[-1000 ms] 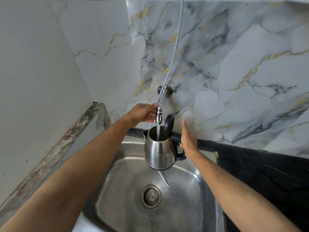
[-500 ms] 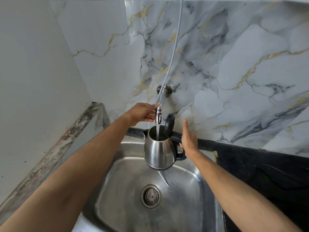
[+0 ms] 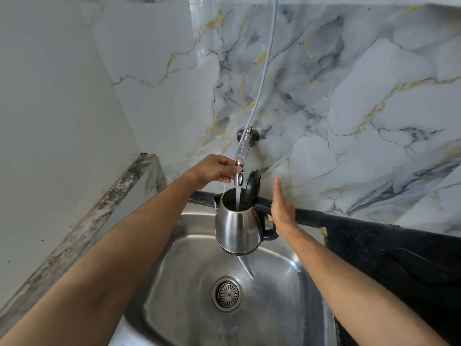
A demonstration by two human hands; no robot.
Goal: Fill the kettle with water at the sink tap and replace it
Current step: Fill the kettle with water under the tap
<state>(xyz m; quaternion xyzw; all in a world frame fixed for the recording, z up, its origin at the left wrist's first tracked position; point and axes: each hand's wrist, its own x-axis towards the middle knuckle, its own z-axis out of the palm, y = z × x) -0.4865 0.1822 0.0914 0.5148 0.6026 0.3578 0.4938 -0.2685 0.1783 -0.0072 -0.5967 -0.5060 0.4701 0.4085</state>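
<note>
Fill step is in hand, water running. Left to right: left hand point(image 3: 214, 169) is at about 11 o'clock from the kettle, fingers curled around the tap point(image 3: 239, 168) near its outlet, grasping it, either steadying the spout or working the valve; can't tell which. A thin stream point(image 3: 237, 197) drops from the outlet straight into the open mouth of the kettle point(image 3: 237, 229). Kettle is steel, upright, held clear in the air above the sink point(image 3: 184, 258), well above the drain point(image 3: 227, 293) at its 6 o'clock. Black lid point(image 3: 252, 184) is hinged up and back at 1 o'clock from the mouth, clear of the stream. Right hand point(image 3: 283, 209) is at the kettle's 3 o'clock, wrapped on the black handle point(image 3: 270, 233) from the far side, thumb sticking up toward 12; fingers mostly hidden behind the handle but it's carrying the load, so closed on it. Water level inside isn't visible, interior is dark. My read: mid-fill, not yet near done. Next move calls for shutting off flow with the left hand first, then shutting the lid, then carrying the kettle out toward 3 o'clock over the dark counter point(image 3: 399, 258) to its base, which isn't in frame. Risk: overfill and spilling while carrying.
</note>
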